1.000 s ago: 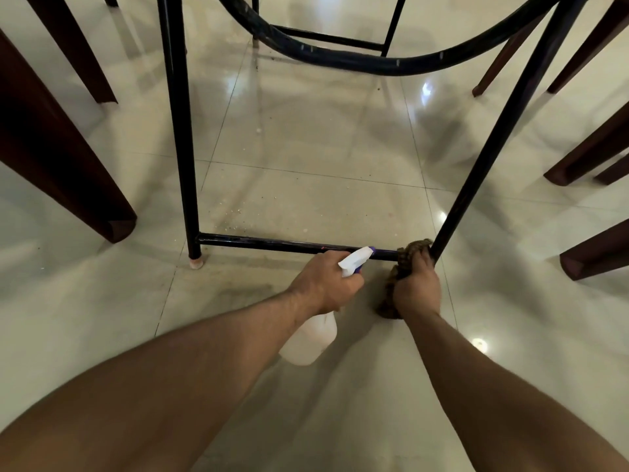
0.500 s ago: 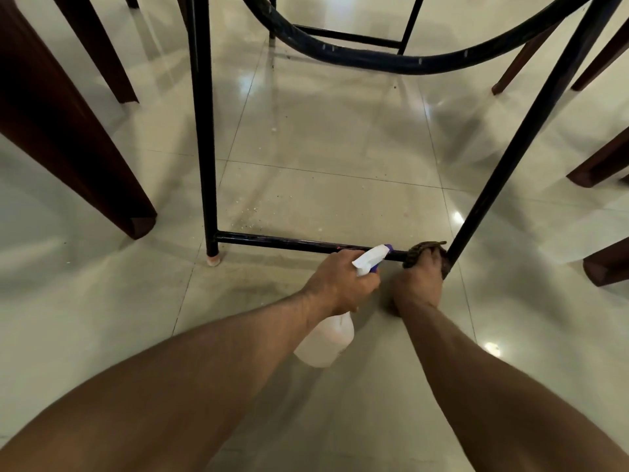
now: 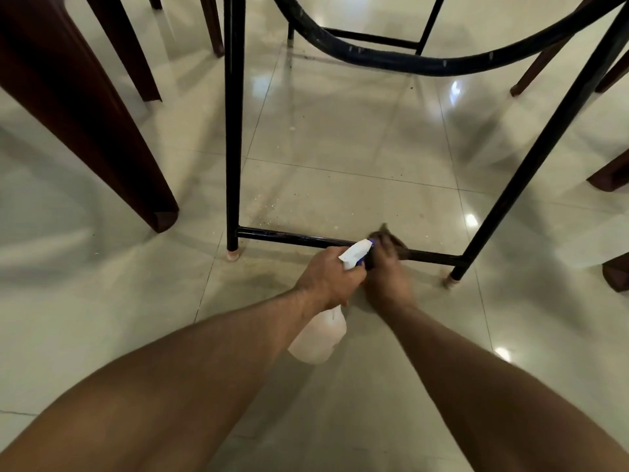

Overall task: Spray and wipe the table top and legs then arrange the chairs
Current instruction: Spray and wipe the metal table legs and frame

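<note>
Left hand [image 3: 328,277] grips spray bottle [image 3: 318,338] neck; long axis slants, body below wrist, nozzle beyond knuckles pointing at crossbar [image 3: 289,236]. Right hand [image 3: 388,281] fingers curl round brown cloth [image 3: 391,241] on crossbar.

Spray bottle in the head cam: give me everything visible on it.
The spray bottle looks like plastic: a pale, translucent white body, a white trigger head and a blue-purple nozzle tip. The left hand grips its neck, hiding the trigger. It is tilted, head pointing away toward the low black crossbar of the table frame, body slanting back toward the person above the tiled floor. The nozzle sits close to the brown cloth; contact there cannot be told, nor the liquid level.
</note>
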Motion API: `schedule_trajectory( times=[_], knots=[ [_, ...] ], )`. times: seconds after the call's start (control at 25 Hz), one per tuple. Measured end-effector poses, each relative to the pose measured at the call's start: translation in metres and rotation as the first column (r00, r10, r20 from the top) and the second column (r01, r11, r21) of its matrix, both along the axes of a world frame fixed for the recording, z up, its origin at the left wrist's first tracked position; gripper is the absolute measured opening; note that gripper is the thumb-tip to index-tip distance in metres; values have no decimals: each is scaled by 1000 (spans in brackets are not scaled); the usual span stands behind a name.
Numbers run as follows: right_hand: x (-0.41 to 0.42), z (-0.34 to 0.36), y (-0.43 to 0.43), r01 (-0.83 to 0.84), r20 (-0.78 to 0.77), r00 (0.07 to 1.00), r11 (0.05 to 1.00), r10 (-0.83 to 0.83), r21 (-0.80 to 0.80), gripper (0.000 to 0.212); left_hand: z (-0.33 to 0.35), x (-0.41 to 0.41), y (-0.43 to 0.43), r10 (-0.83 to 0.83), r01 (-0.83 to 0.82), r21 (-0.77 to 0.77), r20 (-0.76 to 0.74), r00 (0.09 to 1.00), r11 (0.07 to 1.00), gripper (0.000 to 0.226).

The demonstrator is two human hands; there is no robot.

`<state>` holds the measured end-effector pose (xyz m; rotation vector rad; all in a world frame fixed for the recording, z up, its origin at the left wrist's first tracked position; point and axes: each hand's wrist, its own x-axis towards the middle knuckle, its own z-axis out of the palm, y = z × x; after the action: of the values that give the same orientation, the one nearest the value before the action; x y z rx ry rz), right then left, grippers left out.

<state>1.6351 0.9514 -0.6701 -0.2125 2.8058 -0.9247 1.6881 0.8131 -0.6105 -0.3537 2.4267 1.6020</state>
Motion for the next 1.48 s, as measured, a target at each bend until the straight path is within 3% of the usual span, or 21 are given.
schedule_trajectory(
  times=[0.08,0.12,0.16,0.24,0.32,0.36,0.44,0.56,0.6,0.68,0.76,0.8,0.88,0.96,1.04,1.08,1.16,1.2,1.28,1.36,1.48],
  knots=[
    [5,-3,-12,-318,1,948,948,318,26,58,0,2,-9,16,-16,-39,-3,1000,999,15],
    [2,-3,-7,-347,-14,938,937,348,39,63,-1,3,-14,37,-37,-36,3,999,999,16],
    [1,0,1,-279,-29,959,960,280,37,67,-2,5,-19,56,-56,-15,16,998,998,14],
    [2,8,22,107,-1,994,994,-107,27,74,-2,11,-29,76,-77,26,46,996,997,13],
    [2,15,25,400,77,909,909,-410,121,73,0,16,-39,72,-74,40,54,996,996,24],
    [3,19,9,376,88,916,914,-392,154,71,0,19,-46,79,-82,46,51,996,996,29],
    [8,15,-27,137,84,986,983,-148,123,68,-4,22,-56,96,-99,57,44,994,994,26],
    [10,14,-41,-167,52,985,986,166,20,70,-7,26,-66,112,-113,8,47,993,994,11],
    [8,15,-35,-137,37,990,991,137,-11,73,-5,26,-69,107,-107,-3,47,993,994,12],
    [6,19,-25,165,59,985,986,-164,-17,75,-2,27,-76,90,-90,-11,45,995,996,18],
    [11,20,-38,352,88,929,932,-359,84,70,-1,29,-83,93,-93,-6,35,995,996,22],
    [16,20,-57,276,108,952,956,-286,95,69,-1,31,-87,104,-104,-6,22,994,995,20],
    [24,18,-102,-65,119,991,998,64,8,69,0,31,-95,126,-126,-28,-15,992,992,9],
    [23,12,-127,-334,98,937,942,337,-42,71,1,30,-108,147,-149,-64,-32,989,987,9],
    [22,6,-123,-409,59,910,912,409,-25,76,1,32,-127,167,-168,-41,-25,986,985,9],
    [23,5,-113,-325,33,945,945,326,-43,75,1,34,-136,167,-167,-24,-16,986,986,12],
    [26,3,-89,89,-7,996,993,-90,-77,76,-2,40,-148,169,-169,-2,9,986,986,21],
    [26,6,-82,285,13,959,957,-285,-51,76,-3,44,-152,175,-175,10,9,985,985,24],
    [23,11,-92,432,62,898,900,-436,61,68,-2,51,-163,194,-194,33,-1,981,980,30],
    [27,15,-123,322,67,942,941,-329,101,61,-2,53,-176,203,-202,50,-12,979,978,31],
    [39,12,-181,-98,27,995,995,97,20,65,4,49,-195,174,-174,-5,-54,983,985,23]
  ],
)
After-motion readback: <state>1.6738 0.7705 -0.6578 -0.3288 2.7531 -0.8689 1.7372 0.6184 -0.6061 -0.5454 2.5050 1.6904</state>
